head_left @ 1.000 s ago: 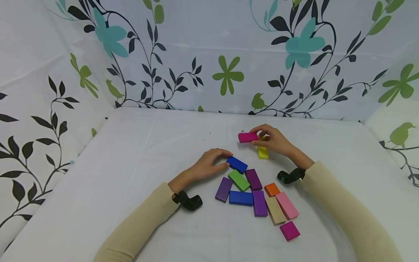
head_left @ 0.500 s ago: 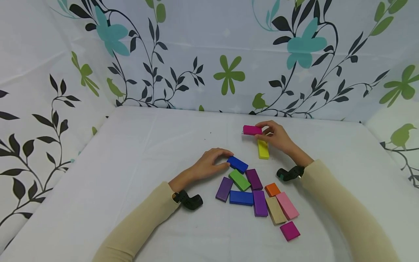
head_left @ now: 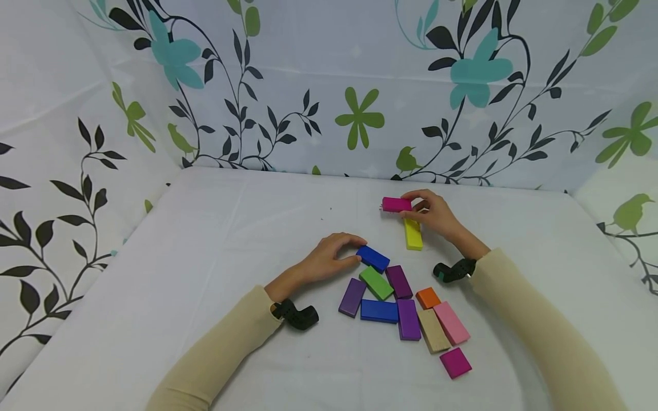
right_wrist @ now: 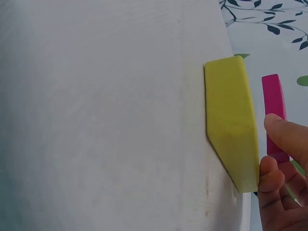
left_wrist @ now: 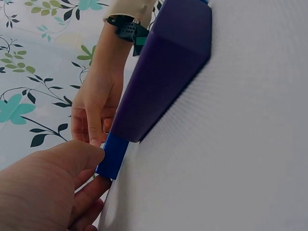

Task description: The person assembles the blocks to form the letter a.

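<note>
The right hand (head_left: 429, 217) pinches the magenta block (head_left: 396, 205) between thumb and fingers, and over the last second it has carried it a little farther toward the far edge of the tabletop (head_left: 231, 228), right of that edge's middle; in the latest half second it has barely moved. The yellow block (head_left: 413, 235) now shows more of its length on the near side of the magenta one, which seems raised, though contact cannot be told. The left hand (head_left: 331, 257) has stayed put, thumb and fingers pinching one end of the blue block (head_left: 372, 258). The shift looks like a careful adjustment, with placing apparently unfinished. Beyond, from the green block (head_left: 377, 283) to the short magenta block (head_left: 455, 363) toward the near edge, the cluster lies unchanged.
</note>
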The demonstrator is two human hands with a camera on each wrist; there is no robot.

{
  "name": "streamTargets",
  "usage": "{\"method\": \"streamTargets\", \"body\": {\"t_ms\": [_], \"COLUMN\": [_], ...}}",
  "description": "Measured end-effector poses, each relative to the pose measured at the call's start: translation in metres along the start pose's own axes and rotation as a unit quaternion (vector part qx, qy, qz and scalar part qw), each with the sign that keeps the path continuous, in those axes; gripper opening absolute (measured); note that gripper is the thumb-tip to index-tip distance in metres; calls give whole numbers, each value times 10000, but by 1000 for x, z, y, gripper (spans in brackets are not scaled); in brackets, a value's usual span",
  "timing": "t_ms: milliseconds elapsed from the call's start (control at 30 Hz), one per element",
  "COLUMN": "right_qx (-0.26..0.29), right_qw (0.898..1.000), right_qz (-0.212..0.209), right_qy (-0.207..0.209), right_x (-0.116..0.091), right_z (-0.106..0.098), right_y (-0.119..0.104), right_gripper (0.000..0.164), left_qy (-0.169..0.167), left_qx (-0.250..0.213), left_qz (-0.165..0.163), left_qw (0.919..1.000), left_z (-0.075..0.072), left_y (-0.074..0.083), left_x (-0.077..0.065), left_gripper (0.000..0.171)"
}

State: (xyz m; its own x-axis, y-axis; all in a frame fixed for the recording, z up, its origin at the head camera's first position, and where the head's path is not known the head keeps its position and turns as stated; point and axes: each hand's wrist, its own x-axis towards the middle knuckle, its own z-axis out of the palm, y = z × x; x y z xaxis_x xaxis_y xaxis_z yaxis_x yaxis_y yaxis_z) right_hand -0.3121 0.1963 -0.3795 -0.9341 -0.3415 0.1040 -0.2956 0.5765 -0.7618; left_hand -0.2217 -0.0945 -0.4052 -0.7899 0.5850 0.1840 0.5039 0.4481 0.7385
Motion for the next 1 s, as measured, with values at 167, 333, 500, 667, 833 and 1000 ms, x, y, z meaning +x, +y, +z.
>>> {"method": "streamTargets", "body": {"t_ms": [167, 333, 500, 667, 833, 1000], "right_qx": [-102, -213, -283, -292, -232, -116], "right_qw": [9999, 9995, 9991, 9987, 9985, 9972], "right_qz": [111, 235, 307, 414, 495, 725], "right_qy": [22, 44, 30, 12, 48, 161], "right_x": [2, 4, 6, 8, 11, 12], "right_z": [2, 4, 5, 5, 5, 5], "right_y": [-1, -2, -3, -6, -7, -4], "right_gripper": [44, 44, 43, 43, 44, 47], "left_qy": [0, 2, -2, -3, 18, -8], "left_qx": [12, -33, -43, -7, 9, -16], "left_qz": [45, 41, 54, 51, 58, 48], "left_qw": [10000, 10000, 10000, 10000, 10000, 10000], "left_z": [0, -1, -2, -1, -2, -1], "left_y": [-1, 0, 1, 0, 0, -1], "left_x": [0, -2, -2, -1, -2, -1], "left_gripper": [37, 38, 38, 38, 38, 38]}}
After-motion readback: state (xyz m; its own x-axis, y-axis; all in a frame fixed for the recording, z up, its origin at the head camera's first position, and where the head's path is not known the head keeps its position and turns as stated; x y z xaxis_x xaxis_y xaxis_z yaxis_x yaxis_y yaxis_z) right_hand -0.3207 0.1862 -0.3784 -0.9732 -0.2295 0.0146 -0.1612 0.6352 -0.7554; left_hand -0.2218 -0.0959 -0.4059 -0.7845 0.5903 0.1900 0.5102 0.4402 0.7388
